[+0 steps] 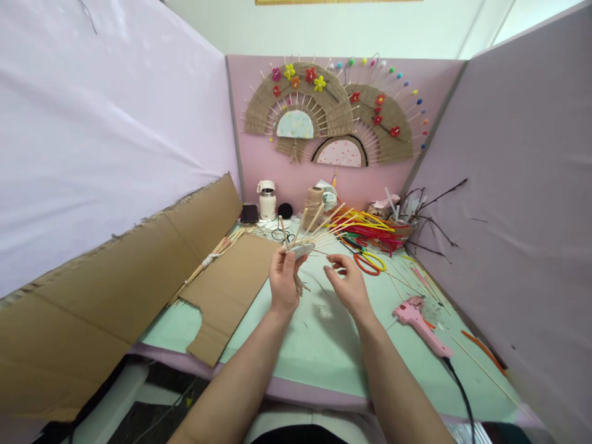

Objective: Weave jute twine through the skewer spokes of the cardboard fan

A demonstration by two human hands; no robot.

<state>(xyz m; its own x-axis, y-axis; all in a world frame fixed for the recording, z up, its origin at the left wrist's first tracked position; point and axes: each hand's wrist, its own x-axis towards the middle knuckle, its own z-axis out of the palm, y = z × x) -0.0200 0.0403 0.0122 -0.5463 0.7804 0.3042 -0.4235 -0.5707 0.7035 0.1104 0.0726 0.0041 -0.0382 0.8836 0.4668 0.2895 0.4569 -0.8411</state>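
My left hand (283, 280) is closed round the base of a small fan frame (311, 237), a half-round card piece with several thin wooden sticks spreading up and to the right. A strand of jute twine hangs from under that hand. My right hand (348, 280) hovers just right of it, fingers curled with thumb and forefinger pinched near a thin strand of twine that I can barely make out. Both hands are above the mint green table (324, 345).
Cardboard sheets (226, 283) lie at the left. A twine spool (314, 200), white cup (267, 200), coloured pipe cleaners (374, 228), scissors (370, 260), twigs (430, 228) and a pink glue gun (419, 320) sit around. Finished fans (324, 117) hang on the pink back wall.
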